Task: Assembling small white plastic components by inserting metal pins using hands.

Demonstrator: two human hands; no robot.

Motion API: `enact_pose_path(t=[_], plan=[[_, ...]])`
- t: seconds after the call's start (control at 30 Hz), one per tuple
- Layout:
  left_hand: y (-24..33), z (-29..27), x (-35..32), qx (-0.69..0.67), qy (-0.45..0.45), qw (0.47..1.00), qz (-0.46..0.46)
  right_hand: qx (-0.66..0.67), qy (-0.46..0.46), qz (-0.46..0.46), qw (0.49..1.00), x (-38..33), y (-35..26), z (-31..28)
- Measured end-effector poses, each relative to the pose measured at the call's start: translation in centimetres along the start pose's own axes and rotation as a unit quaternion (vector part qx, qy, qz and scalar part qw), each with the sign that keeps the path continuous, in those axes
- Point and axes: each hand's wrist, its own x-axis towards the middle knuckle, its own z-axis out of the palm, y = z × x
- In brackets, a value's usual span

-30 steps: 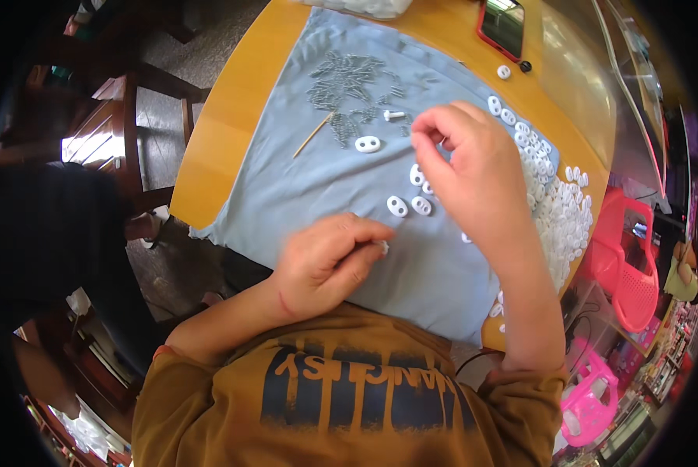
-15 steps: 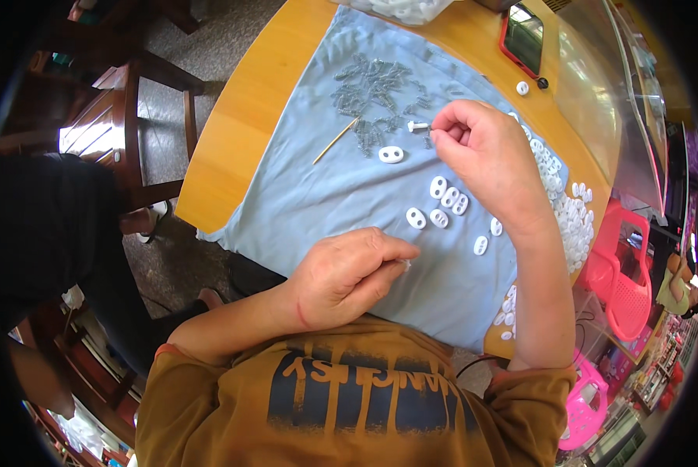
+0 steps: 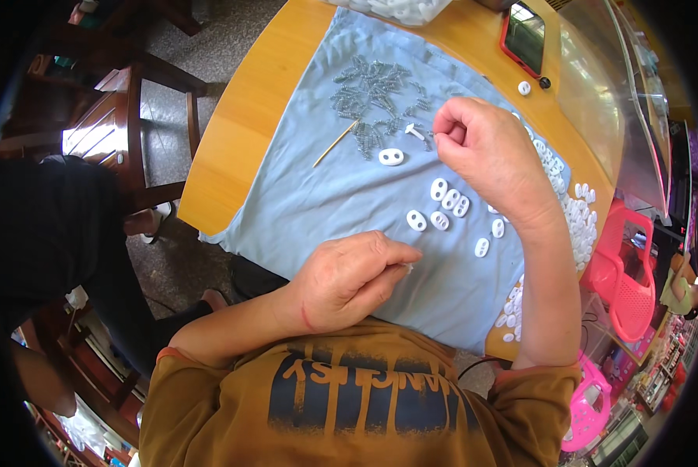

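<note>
Far left, you have the bare edge of a yellow-brown wooden table, then a pale blue cloth spread over it. A thin yellowish stick lies slanted on the cloth. Your left hand is low, near your shirt, palm down; thumb and index press together, with a small white piece just peeking out at their tips, mostly hidden.

Beyond the stick, a loose heap of small grey metal coil springs. Below it, a white oval two-holed piece lies alone. A white T-shaped peg lies just left of your right fingertips, apart from them.

Next, a cluster of white oval pieces sits between your two hands, touching neither.

Your right hand is above that cluster, fingers curled, thumb and index tips nearly meeting; cannot tell whether they pinch anything. Farther right, a red-edged dark phone at the back and a heap of small white pieces beyond your forearm.
</note>
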Motion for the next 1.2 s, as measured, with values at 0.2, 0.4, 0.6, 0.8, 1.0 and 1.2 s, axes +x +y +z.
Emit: enact_pose_path(t=[0.2, 0.4, 0.6, 0.8, 1.0, 1.2], plan=[[-0.1, 0.1, 0.1, 0.004, 0.001, 1.000, -0.002, 0.026, 0.040, -0.034, 0.998, -0.4, 0.1, 0.2], [0.2, 0.0, 0.1, 0.005, -0.008, 1.000, -0.016, 0.269, 0.012, 0.041, 0.962, -1.5, -0.4, -0.2], [2.1, -0.5, 0.1, -0.161, 0.011, 0.958, -0.236, 0.397, 0.016, 0.035, 0.917, -4.5, -1.4, -0.9], [2.5, -0.3, 2.1, -0.089, 0.057, 0.985, -0.135, 0.456, -0.013, 0.068, 0.887, -8.7, -2.5, -1.0], [3.2, 0.7, 2.1, -0.080, 0.025, 0.986, -0.146, 0.466, -0.016, 0.096, 0.879, -10.7, -2.2, -0.8], [4.3, 0.8, 2.0, -0.044, -0.038, 0.989, -0.134, 0.504, -0.022, 0.095, 0.858, -11.9, -2.2, -0.3]])
